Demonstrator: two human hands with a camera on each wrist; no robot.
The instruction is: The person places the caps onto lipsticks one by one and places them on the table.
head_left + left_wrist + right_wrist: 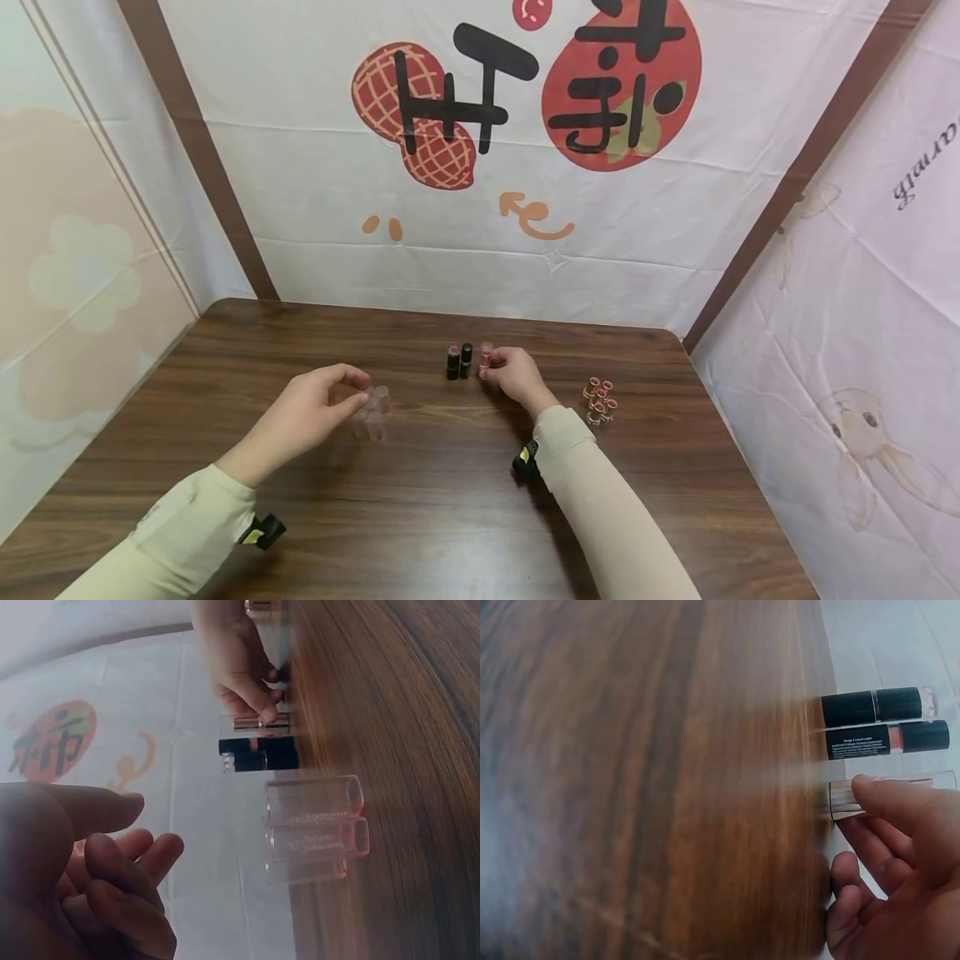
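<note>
Mid-frame, our right hand [517, 377] pinches a clear-topped cylindrical tube [485, 356] between its fingers, while centre-left our left hand [303, 412], fingers loosely parted and empty, hovers beside translucent pinkish caps [319, 841].

Free gap between clear caps [315, 844] and black tubes [467, 361]; tubes crowd right hand's [516, 375] left side.

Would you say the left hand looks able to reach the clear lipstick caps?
Most likely yes: the left hand is empty beside the clear lipstick caps, with nothing visible between them.
</note>
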